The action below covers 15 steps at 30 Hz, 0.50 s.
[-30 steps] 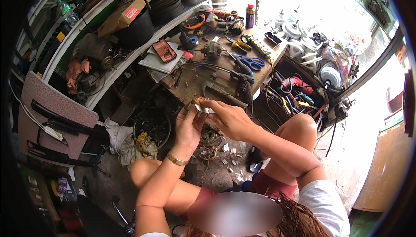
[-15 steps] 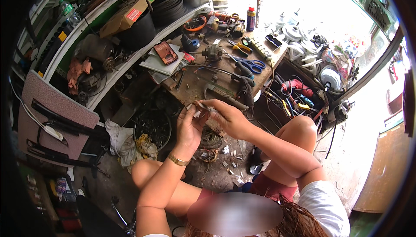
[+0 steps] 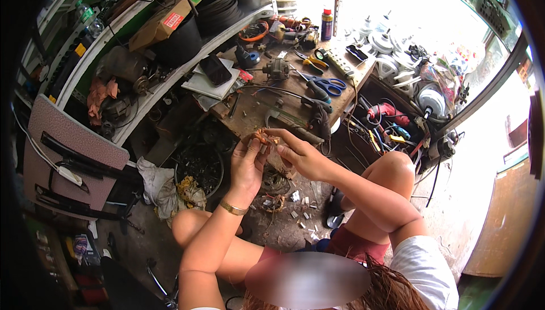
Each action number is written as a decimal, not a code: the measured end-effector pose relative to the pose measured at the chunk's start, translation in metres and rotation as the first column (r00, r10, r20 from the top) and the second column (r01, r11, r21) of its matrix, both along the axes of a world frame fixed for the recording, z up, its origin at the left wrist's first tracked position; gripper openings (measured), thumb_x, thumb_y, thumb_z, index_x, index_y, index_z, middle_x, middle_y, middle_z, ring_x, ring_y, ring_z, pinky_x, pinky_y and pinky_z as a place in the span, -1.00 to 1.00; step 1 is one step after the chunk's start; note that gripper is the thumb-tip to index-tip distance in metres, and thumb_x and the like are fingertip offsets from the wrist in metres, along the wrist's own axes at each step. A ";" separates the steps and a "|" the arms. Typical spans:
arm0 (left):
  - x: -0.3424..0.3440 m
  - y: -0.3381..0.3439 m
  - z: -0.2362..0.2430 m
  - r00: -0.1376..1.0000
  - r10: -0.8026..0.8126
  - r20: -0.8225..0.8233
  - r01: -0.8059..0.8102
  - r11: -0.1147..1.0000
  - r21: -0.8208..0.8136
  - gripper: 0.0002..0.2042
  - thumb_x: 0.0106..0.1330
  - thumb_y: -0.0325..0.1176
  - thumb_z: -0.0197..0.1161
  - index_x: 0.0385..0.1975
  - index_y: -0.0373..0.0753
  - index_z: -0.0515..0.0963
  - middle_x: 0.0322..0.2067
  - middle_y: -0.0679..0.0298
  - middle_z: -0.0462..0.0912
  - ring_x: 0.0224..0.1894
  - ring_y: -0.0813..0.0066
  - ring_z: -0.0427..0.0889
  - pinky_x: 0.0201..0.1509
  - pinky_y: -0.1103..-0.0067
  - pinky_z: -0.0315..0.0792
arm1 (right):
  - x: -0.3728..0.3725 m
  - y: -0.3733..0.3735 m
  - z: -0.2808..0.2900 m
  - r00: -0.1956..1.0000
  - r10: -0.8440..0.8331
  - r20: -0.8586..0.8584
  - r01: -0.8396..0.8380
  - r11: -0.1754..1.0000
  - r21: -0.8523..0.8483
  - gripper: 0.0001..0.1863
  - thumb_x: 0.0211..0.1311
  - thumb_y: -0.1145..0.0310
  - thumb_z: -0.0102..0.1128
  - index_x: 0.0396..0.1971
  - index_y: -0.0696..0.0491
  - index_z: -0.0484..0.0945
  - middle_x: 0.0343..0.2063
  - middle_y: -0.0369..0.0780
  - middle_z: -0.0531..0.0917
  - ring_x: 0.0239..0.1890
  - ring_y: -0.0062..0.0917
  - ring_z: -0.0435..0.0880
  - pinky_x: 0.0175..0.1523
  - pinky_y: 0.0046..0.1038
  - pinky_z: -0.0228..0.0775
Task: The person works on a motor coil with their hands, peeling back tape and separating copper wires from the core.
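Both hands meet in front of the workbench's near edge, around a small copper-coloured piece [image 3: 264,136], which looks like a bit of wound wire; its exact kind is too small to make out. My left hand [image 3: 249,159], with a gold watch at its wrist, has its fingers closed round the piece from the left. From the right, my right hand [image 3: 301,154] pinches at the same piece, fingertips close to the left ones. Below the hands, a bundle of loose wire [image 3: 274,201] and several small white pieces [image 3: 295,196] lie on the floor.
The wooden workbench [image 3: 250,114] carries a small motor [image 3: 277,69], blue-handled scissors [image 3: 331,86], pliers [image 3: 315,63], a hacksaw [image 3: 289,121], and a phone [image 3: 216,70]. A toolbox [image 3: 374,123] stands right, a basin of dark scraps [image 3: 200,168] left.
The piece between my fingers now shows its copper-coloured side, where a whitish part showed before. My hands hardly shifted. The phone's lit screen has gone dark.
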State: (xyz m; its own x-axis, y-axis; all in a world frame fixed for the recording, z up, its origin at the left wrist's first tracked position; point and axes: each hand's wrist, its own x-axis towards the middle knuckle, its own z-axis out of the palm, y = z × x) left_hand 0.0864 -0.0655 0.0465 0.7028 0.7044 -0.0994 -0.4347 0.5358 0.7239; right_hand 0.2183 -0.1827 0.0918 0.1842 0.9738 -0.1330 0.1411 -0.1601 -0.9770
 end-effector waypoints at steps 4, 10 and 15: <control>0.003 -0.003 -0.002 1.000 0.023 0.016 -0.024 0.997 0.075 -0.81 0.27 -0.39 0.27 -0.15 -0.22 0.52 -0.21 0.36 0.61 -0.18 0.59 0.59 -0.04 0.64 0.52 | -0.005 0.003 -0.014 0.983 -0.067 0.170 0.015 0.958 0.286 -0.56 0.42 0.23 -0.11 0.25 -0.07 0.19 -0.02 -0.04 0.57 0.02 -0.10 0.55 0.04 -0.22 0.35; 0.006 -0.009 -0.004 0.996 0.085 -0.003 -0.083 0.986 0.142 -0.81 0.30 -0.38 0.24 -0.12 -0.22 0.51 -0.19 0.33 0.61 -0.15 0.57 0.60 -0.06 0.66 0.53 | -0.011 0.000 -0.006 0.976 -0.093 0.195 0.046 0.971 0.233 -0.61 0.46 0.30 -0.16 0.22 0.02 0.21 -0.51 -0.26 0.44 -0.44 -0.59 0.42 -0.21 -0.43 0.34; 0.011 -0.012 -0.008 0.987 0.155 -0.042 -0.140 0.958 0.249 -0.83 0.32 -0.41 0.22 -0.14 -0.25 0.50 -0.20 0.33 0.61 -0.16 0.60 0.59 -0.06 0.68 0.50 | -0.010 0.006 -0.012 0.979 -0.044 -0.198 0.088 0.972 0.220 -0.73 0.48 0.29 -0.17 0.07 0.04 0.28 -0.59 -0.38 0.29 -0.54 -0.73 0.25 -0.42 -0.59 0.18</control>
State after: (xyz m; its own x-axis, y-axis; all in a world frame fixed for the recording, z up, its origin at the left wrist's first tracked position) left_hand 0.0976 -0.0774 0.0380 0.5874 0.8077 0.0502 -0.4471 0.2722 0.8521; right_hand 0.2079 -0.1770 0.0793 0.2422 0.9689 0.0504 -0.0544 0.0654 -0.9964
